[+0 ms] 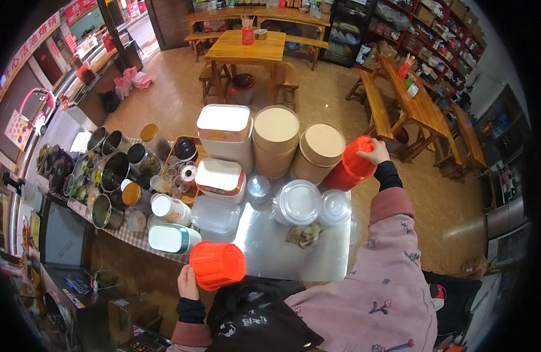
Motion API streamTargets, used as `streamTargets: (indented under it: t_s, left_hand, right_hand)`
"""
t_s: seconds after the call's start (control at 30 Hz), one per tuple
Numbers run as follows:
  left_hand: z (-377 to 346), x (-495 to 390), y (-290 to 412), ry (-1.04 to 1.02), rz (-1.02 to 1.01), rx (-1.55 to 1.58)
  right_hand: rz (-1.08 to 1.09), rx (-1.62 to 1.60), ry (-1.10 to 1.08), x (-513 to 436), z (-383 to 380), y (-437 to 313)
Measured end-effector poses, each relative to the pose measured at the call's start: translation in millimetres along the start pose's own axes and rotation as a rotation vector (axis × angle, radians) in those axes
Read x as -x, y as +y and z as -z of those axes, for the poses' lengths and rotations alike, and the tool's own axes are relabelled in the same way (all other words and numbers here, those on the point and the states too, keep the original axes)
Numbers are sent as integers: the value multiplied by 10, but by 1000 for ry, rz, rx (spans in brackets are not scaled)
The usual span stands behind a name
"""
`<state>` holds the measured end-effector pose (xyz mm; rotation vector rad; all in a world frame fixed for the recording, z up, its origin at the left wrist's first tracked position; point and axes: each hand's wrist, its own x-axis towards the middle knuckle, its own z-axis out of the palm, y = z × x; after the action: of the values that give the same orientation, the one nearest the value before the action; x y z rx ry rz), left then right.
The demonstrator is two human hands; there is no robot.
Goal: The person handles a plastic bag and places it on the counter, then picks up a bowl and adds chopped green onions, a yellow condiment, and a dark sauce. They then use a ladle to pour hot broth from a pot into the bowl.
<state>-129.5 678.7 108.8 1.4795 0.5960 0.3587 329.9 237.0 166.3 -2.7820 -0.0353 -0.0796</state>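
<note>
My left hand grips the rim side of a red plastic container, ribbed and tilted, near the front edge of the steel table. At the table's far right corner my right hand is on the top of a tall stack of red plastic containers, fingers around its upper end. Beside that stack stand two tall stacks of tan paper tubs, with white rectangular boxes to their left. Nearer to me are clear round plastic lids or bowls and a crumpled, greenish-brown item.
On the left, a checked cloth bears metal pots, lidded jars and a wicker tray. Beyond the table are wooden tables and benches. A cardboard box lies low at the left.
</note>
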Motion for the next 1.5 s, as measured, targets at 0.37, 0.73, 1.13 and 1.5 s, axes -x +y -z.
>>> streamTargets:
  t_s: [0.37, 0.73, 1.13, 1.5]
  left_hand:
    - [495, 409, 238, -94, -332, -692]
    - [2652, 670, 295, -43, -624, -804]
    - [4743, 92, -104, 206, 22, 637]
    - [7236, -1191, 839, 1329, -771, 76]
  right_hand:
    - [-5, -823, -968, 2359, -739, -1697]
    - [261, -870, -1520, 4475, -2208, -4699]
    - [826, -755, -1152, 5143, -2525, -6978]
    - [-707, -1506, -751, 4612, -3990, -7556]
